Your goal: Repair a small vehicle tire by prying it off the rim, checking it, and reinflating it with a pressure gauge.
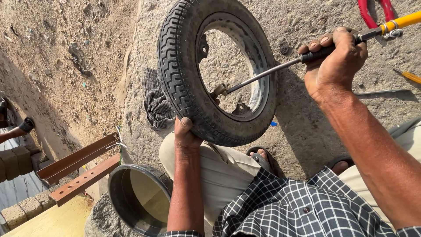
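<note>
A small black tyre (175, 66) on its grey metal rim (258, 52) stands upright on the rough stone ground, leaning against my knee. My left hand (185, 134) grips the tyre's lower tread, thumb on top. My right hand (335, 59) is closed around the black handle of an air chuck rod (263, 75). Its thin metal stem runs through the rim opening, and its brass tip (218, 91) sits at the inner side of the tyre. A yellow hose fitting (401, 22) continues from the handle at the upper right.
A black rubber tub (117, 193) holding murky water sits at the lower left beside rusty metal bars (81, 169). A dark patterned cloth (153, 103) lies behind the tyre. Red tool handles (366, 13) and a yellow-handled tool (410, 77) lie at the right. Another person's sandalled foot (19, 127) is at the far left.
</note>
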